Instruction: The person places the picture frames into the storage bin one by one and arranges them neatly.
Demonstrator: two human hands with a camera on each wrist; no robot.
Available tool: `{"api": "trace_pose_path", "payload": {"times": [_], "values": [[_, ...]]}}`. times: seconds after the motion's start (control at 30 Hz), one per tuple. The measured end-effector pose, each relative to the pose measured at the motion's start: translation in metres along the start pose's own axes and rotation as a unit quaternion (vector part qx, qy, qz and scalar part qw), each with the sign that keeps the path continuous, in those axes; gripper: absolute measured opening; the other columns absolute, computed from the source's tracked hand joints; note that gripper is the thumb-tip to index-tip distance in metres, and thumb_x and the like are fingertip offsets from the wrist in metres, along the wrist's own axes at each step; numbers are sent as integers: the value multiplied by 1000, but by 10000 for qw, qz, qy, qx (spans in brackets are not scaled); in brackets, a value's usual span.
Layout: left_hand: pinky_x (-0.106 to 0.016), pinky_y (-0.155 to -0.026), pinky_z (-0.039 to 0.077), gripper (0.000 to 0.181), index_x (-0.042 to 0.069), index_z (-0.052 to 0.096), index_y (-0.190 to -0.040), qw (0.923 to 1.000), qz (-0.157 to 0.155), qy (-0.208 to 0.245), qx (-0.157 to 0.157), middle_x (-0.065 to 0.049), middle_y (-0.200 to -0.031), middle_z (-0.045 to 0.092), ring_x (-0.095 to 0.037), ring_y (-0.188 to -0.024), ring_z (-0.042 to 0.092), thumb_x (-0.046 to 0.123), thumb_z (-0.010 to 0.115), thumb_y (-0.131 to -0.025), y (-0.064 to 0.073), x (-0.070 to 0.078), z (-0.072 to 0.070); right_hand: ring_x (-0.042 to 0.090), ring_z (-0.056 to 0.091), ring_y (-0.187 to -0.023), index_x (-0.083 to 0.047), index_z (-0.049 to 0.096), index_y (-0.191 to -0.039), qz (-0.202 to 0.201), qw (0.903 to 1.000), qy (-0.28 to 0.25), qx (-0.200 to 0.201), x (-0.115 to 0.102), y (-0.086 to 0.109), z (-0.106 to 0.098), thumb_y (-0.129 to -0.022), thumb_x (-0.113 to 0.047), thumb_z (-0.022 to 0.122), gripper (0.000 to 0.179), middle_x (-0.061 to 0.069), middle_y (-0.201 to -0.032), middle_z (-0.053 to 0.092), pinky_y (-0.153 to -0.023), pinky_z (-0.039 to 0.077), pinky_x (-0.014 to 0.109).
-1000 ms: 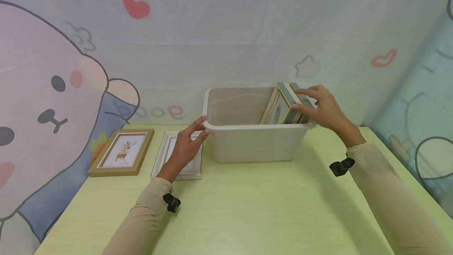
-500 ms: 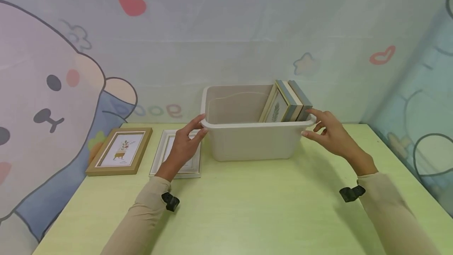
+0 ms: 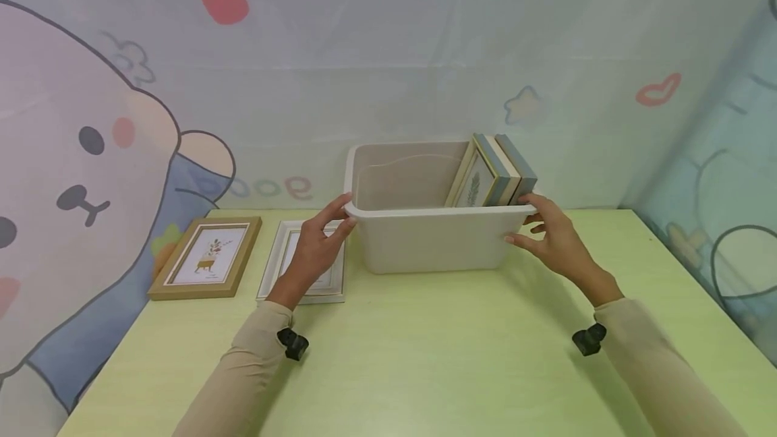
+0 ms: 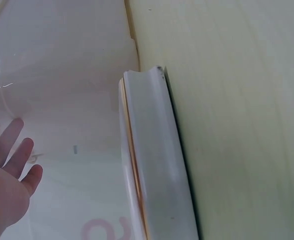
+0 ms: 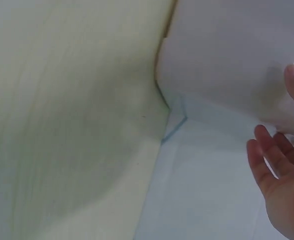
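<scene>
A white plastic bin (image 3: 431,241) stands upright toward the back of the table. My left hand (image 3: 314,248) pinches its left rim at the front corner, thumb below and forefinger above. At the opposite corner my right hand (image 3: 561,245) grips the rim, its thumb on the front wall. Several picture frames (image 3: 500,170) lean together inside the bin's right end; a leaf print shows on the foremost. In the left wrist view, three fingers (image 4: 19,157) are spread apart beside the bin. The right wrist view shows the right fingers (image 5: 274,155) slightly bent next to the bin wall (image 5: 226,55).
Left of the bin a white picture frame (image 3: 330,285) lies flat, partly under my left hand. Farther left lies a brown picture frame (image 3: 239,268) with a plant print. A printed cloth (image 3: 413,46) hangs behind the pale green table (image 3: 425,356).
My right hand has let go of the picture frames in the bin and moved down to the bin's right rim. My left hand has stayed on the left rim.
</scene>
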State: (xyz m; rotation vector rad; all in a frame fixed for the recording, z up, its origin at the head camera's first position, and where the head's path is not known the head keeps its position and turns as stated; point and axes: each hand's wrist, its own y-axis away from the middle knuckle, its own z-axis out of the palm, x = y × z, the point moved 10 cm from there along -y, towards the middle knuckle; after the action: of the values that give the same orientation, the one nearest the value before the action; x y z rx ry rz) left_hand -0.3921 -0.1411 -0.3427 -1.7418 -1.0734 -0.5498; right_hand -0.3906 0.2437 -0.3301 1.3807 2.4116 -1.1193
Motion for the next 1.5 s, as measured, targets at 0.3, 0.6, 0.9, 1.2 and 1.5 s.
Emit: {"api": "trace_pose_path", "payload": {"times": [0.3, 0.6, 0.9, 1.2, 1.5], "values": [[-58, -105, 42, 50, 21, 50, -149, 10000, -23, -27, -87, -18, -117, 71, -34, -134, 53, 23, 62, -100, 0, 1, 1, 38, 65, -93, 3, 47, -134, -65, 9975, 140, 692, 0, 1, 1, -78, -5, 85, 69, 23, -126, 55, -74, 56, 53], [-57, -107, 43, 56, 19, 46, -151, 9985, 98, 98, -536, -18, -117, 71, -35, -128, 58, 18, 64, -99, -1, 2, 0, 37, 66, -91, 2, 47, -133, 49, 9978, 168, 642, -1, 1, 4, -79, -7, 85, 66, 23, -120, 57, -71, 56, 52], [-54, -108, 42, 64, 21, 39, -155, 9963, -72, -263, -812, -21, -130, 65, -37, -128, 58, 19, 67, -97, -4, -6, -20, 36, 65, -91, 2, 46, -133, 133, 9980, 174, 594, -1, 0, 4, -80, -8, 84, 66, 23, -121, 56, -72, 56, 54], [-57, -107, 42, 63, 26, 36, -156, 9891, -608, -832, -1053, -21, -139, 59, -40, -134, 51, 28, 64, -99, -4, -38, -43, 36, 66, -90, 2, 45, -133, 134, 9979, 169, 617, 0, -1, 3, -80, -8, 85, 67, 22, -121, 56, -71, 56, 54], [-61, -105, 43, 63, 15, 38, -155, 9785, -1025, -1295, -1235, -27, -146, 50, -48, -135, 47, 29, 63, -100, -4, -71, -58, 38, 66, -90, 2, 44, -134, 138, 9980, 109, 599, -1, 0, 3, -80, -7, 84, 67, 24, -120, 55, -70, 56, 53]]}}
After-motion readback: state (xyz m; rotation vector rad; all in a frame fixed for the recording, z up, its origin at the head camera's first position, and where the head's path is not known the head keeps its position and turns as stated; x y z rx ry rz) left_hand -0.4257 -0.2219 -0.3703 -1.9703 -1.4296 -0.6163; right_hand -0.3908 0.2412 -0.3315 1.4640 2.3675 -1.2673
